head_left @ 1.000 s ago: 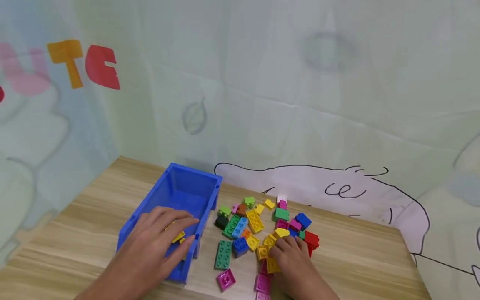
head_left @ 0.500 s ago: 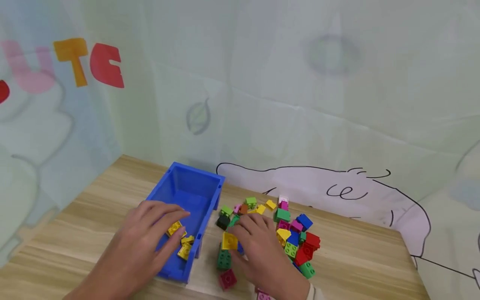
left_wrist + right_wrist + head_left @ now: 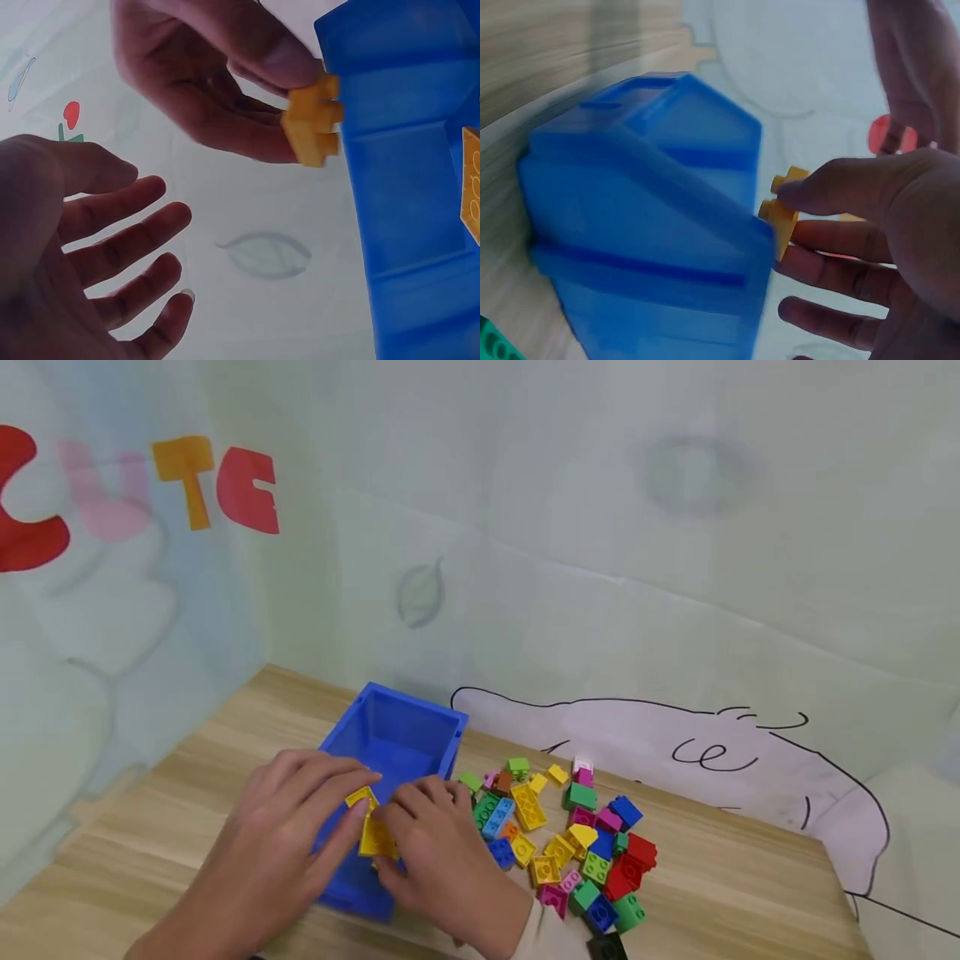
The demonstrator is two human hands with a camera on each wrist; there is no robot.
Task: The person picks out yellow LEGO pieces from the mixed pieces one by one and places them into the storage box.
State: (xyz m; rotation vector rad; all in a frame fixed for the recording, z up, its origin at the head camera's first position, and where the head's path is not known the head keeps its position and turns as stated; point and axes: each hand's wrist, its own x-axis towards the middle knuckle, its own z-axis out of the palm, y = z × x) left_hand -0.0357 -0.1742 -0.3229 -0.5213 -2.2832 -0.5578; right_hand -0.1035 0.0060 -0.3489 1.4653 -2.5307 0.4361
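My right hand (image 3: 446,852) pinches a yellow toy brick (image 3: 307,124) between thumb and fingers, over the near right rim of the blue bin (image 3: 408,735). In the right wrist view the brick overlaps the bin's upper edge. My left hand (image 3: 277,835) hovers over the bin's left side with its fingers loosely spread; the left wrist view shows nothing between them. Another yellow brick (image 3: 472,180) lies inside the bin. Both hands hide much of the bin's near half in the head view.
Loose bricks in several colours lie on the wooden table (image 3: 720,877) right of the bin, among them red bricks (image 3: 637,856), a green brick (image 3: 580,797) and a black brick (image 3: 606,947). A printed cloth (image 3: 585,510) hangs behind the table.
My right hand has picked a yellow brick from the pile and carried it left to the bin. The left hand stays over the bin. The head view has turned slightly left.
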